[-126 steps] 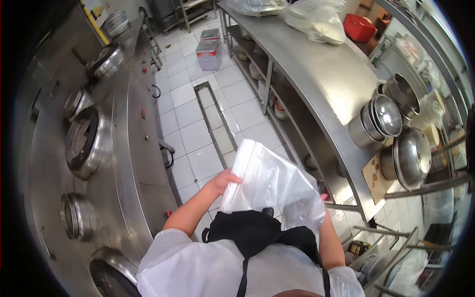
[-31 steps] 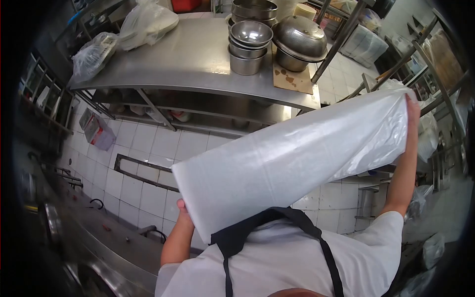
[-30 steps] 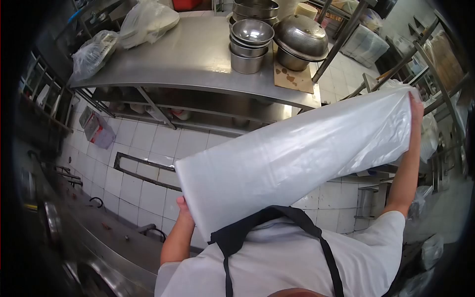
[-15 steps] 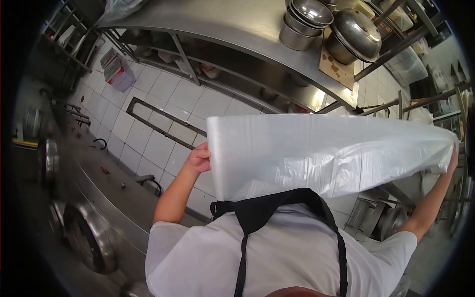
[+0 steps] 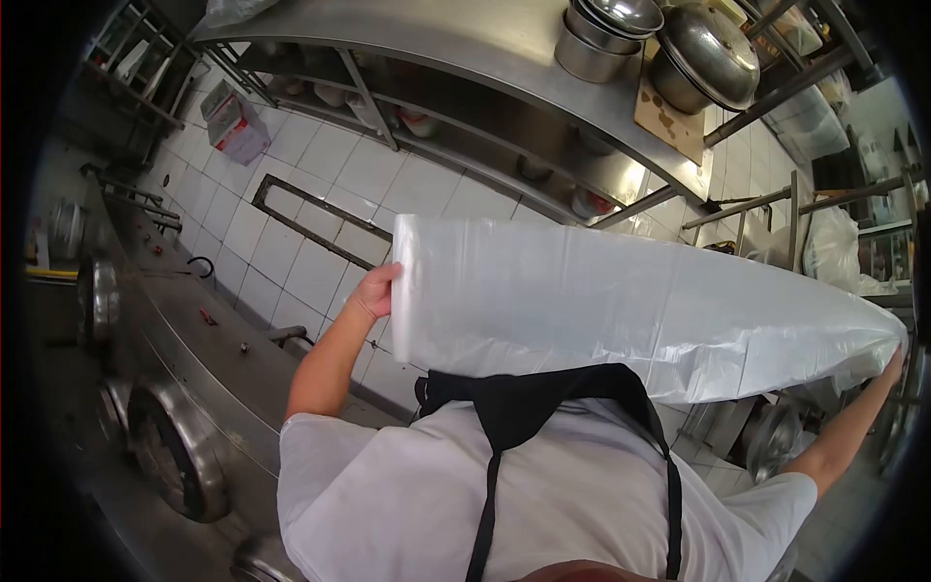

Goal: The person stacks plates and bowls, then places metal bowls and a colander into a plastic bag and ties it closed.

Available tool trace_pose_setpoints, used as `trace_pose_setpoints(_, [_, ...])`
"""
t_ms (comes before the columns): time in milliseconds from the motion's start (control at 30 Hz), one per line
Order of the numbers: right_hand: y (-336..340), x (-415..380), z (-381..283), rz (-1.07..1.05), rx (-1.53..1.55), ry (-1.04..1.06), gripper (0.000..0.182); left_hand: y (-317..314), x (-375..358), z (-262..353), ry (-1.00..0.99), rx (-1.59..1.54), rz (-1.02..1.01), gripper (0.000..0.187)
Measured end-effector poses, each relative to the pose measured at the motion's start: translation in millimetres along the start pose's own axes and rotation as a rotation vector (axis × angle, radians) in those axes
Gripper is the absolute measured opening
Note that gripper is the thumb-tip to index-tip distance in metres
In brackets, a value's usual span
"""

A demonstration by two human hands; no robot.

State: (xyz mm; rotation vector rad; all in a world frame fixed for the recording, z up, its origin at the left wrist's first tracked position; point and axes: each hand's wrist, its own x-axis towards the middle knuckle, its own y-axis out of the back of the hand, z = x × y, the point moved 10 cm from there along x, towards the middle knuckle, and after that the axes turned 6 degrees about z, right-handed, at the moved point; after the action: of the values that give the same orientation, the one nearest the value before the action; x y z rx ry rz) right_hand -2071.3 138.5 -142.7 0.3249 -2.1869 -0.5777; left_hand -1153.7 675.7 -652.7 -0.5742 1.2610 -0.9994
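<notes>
My left hand (image 5: 376, 291) is closed on the side of an upright roll of translucent plastic sheeting (image 5: 401, 315). From the roll a long plastic sheet (image 5: 572, 281) stretches across my front to the right, wrinkled along its lower edge. Far out at the right, my right hand (image 5: 893, 365) grips the sheet's bunched end; part of its fingers is hidden by the plastic. The sheet hangs in the air just beyond the black apron (image 5: 524, 403) on my chest.
A steel worktable (image 5: 436, 48) with shelves below runs along the far side. Stacked metal pots (image 5: 593, 53) and a lidded pot (image 5: 693, 73) stand on it. At left is a steel cooking counter (image 5: 208, 339). A box (image 5: 233, 121) sits on the tiled floor.
The sheet is stretched out longer and flatter between my hands. My left hand and the roll have shifted slightly left and up, while my right hand is slightly farther right and lower.
</notes>
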Motion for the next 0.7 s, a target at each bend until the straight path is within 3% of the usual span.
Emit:
trace_pose_setpoints(100, [14, -1, 8, 0.067, -0.019, 0.025, 0.048, -25, 1, 19, -0.108, 0.359, 0.044, 0.056])
trace_pose_setpoints(200, [24, -3, 10, 0.138, -0.030, 0.054, 0.047, -42, 21, 30, -0.195, 0.507, 0.279, 0.052])
trace_pose_setpoints(300, [34, -8, 6, 0.237, -0.030, 0.077, 0.045, -95, 32, 23, -0.311, 0.639, 0.281, 0.043])
trace_pose_setpoints(400, [49, -6, 14, 0.348, -0.065, 0.097, 0.044, -165, 35, -15, -0.299, 1.226, 0.069, 0.036])
trace_pose_setpoints(433, [57, -3, 26, 0.393, -0.086, 0.096, 0.044, -153, 38, -11, -0.335, 1.338, 0.190, 0.035])
trace_pose_setpoints(500, [76, 0, 62, 0.493, -0.168, 0.097, 0.043, -97, 48, 17, -0.416, 1.542, 0.447, 0.036])
trace_pose_setpoints(533, [91, -2, 98, 0.540, -0.236, 0.098, 0.042, -8, 37, 69, -0.336, 1.232, 0.697, 0.032])
trace_pose_setpoints(600, [139, -11, 154, 0.522, -0.332, 0.035, 0.035, 156, -35, 171, -0.498, 1.246, 1.152, 0.035])
trace_pose_setpoints(667, [170, -46, 202, 0.447, -0.404, -0.021, 0.029, 235, -119, 203, -0.460, 1.277, 1.595, 0.039])
trace_pose_setpoints(700, [163, -63, 208, 0.390, -0.433, 0.019, 0.026, 251, -134, 198, -0.421, 1.220, 1.658, 0.042])
